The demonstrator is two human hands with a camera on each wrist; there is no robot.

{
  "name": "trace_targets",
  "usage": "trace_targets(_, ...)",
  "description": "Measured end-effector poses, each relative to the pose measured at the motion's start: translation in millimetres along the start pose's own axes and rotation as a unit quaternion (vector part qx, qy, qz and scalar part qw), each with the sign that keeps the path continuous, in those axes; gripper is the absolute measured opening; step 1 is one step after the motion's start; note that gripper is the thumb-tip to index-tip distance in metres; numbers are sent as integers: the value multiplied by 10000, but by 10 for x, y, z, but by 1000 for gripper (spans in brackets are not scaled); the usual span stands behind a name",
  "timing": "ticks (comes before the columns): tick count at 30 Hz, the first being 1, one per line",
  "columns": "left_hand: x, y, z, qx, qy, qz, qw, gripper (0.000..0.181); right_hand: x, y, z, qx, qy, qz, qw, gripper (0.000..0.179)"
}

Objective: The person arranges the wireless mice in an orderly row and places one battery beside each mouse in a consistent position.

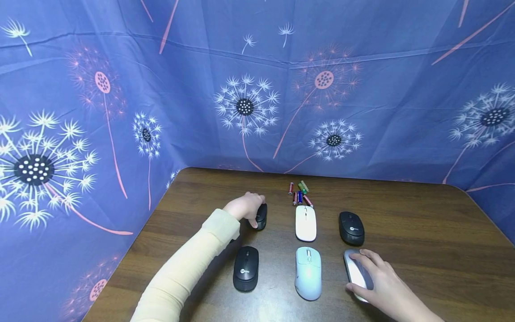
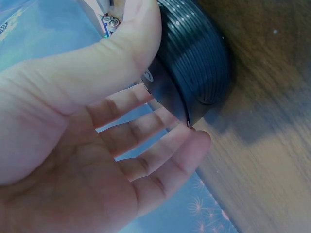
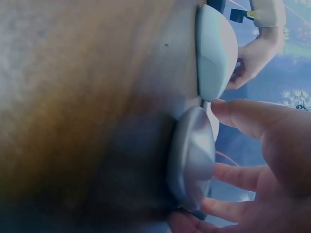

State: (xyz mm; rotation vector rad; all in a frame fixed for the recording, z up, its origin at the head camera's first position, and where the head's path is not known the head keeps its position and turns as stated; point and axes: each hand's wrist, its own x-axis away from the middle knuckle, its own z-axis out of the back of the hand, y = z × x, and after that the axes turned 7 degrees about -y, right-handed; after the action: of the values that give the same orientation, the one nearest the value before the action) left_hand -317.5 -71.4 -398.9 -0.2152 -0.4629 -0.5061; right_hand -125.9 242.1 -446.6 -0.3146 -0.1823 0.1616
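My left hand (image 1: 247, 208) holds a black computer mouse (image 1: 261, 217) at the left of the table, thumb at its near end and fingertips at its far end. Close up in the left wrist view, the ridged side of this mouse (image 2: 197, 53) shows beyond the thumb. At the right, my right hand (image 1: 378, 281) is spread over a grey mouse (image 1: 356, 273). Its straight fingers meet the grey mouse's (image 3: 194, 155) surface in the right wrist view, while the thumb (image 3: 238, 116) extends past one end.
A white mouse (image 1: 306, 223) and a light blue mouse (image 1: 308, 275) stand in the middle. Further black mice sit at the front left (image 1: 246, 268) and right (image 1: 352, 228). Several small batteries (image 1: 299, 197) lie behind the white one. A blue dandelion-print cloth (image 1: 281, 134) hangs behind the table.
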Motion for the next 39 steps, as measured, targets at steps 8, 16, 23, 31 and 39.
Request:
trace_targets(8, -17, 4, -8, 13, -11, 39, 10000, 81, 6, -21, 151, 53, 275, 321, 9991, 62)
trace_targets(16, -13, 11, 0, 8, -28, 107, 9999, 82, -80, -105, 457, 47, 708, 788, 9944, 52)
trace_targets(23, 8, 14, 7, -2, -90, 133, 9999, 83, -252, -200, 758, 13, 520, 921, 9944, 55)
trace_targets(31, 44, 26, 20, 152, -39, 158, 9998, 81, -425, -280, 992, 87, 706, 1110, 9913, 53)
trace_targets(39, 29, 16, 14, 130, -45, 142, 9998, 82, -618, -324, 1069, 19, 812, 1085, 9908, 52)
